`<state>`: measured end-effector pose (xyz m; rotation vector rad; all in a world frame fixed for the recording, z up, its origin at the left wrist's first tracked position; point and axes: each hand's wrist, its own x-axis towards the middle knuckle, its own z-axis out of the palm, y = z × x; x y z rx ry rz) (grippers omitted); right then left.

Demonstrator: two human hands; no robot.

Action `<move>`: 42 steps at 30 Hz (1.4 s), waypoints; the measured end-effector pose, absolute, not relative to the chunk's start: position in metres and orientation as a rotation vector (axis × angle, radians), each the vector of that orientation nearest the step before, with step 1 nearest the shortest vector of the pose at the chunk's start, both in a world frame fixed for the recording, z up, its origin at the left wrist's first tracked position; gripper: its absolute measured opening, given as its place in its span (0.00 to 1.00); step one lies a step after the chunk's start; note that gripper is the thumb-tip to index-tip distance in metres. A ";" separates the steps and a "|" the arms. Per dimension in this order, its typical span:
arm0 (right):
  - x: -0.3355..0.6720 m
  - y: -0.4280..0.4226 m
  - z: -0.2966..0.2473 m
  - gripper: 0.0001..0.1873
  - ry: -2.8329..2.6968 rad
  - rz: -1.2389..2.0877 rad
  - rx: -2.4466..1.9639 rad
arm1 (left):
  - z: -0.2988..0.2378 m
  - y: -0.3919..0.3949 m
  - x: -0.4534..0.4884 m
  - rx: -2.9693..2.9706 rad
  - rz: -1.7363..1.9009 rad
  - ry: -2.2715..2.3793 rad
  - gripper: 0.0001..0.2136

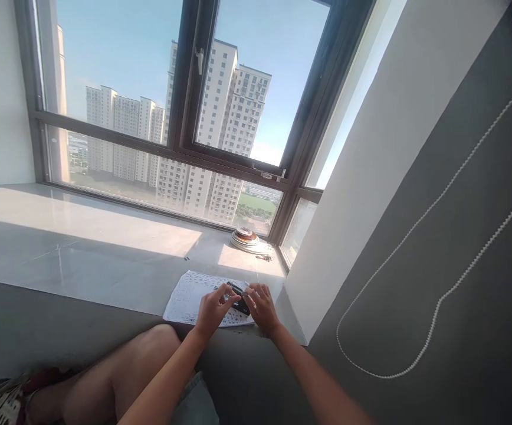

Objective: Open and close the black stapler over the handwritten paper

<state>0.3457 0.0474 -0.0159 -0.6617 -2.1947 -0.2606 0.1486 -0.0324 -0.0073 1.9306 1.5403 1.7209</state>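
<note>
On the window sill, a black flat object (240,305) lies over a sheet of paper (185,298) covered in rows of dark marks; what kind of object it is I cannot make out. My left hand (213,308) comes in at its left side, with thumb and forefinger pinched together over it. Bent over its right end is my right hand (261,307), fingertips closed near the left ones. Anything small between the fingertips is too tiny to name. The hands partly cover both the object and the paper.
A stack of round plate-like things (245,238) stands in the sill's corner by the window, with a small dark item (265,257) beside it. Tiny dark pieces (187,258) lie behind the paper. A white bead chain (437,307) hangs at right. My bent leg (150,348) is below the sill.
</note>
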 end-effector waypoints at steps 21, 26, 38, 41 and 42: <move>0.372 0.114 -0.016 0.20 -2.114 -0.139 -1.830 | -0.003 -0.030 0.132 1.819 1.771 1.708 0.18; 0.382 0.091 -0.029 0.12 -2.110 -0.250 -1.856 | 0.023 0.004 0.101 1.688 1.827 1.997 0.15; 0.378 0.087 -0.017 0.10 -2.059 -0.128 -1.880 | -0.016 0.097 -0.014 1.713 0.961 2.607 0.23; 0.377 0.085 -0.015 0.11 -2.056 -0.105 -1.887 | -0.022 0.103 -0.017 1.799 0.714 2.545 0.25; 0.377 0.085 -0.015 0.11 -2.058 -0.099 -1.886 | -0.022 0.103 -0.017 1.802 0.662 2.541 0.24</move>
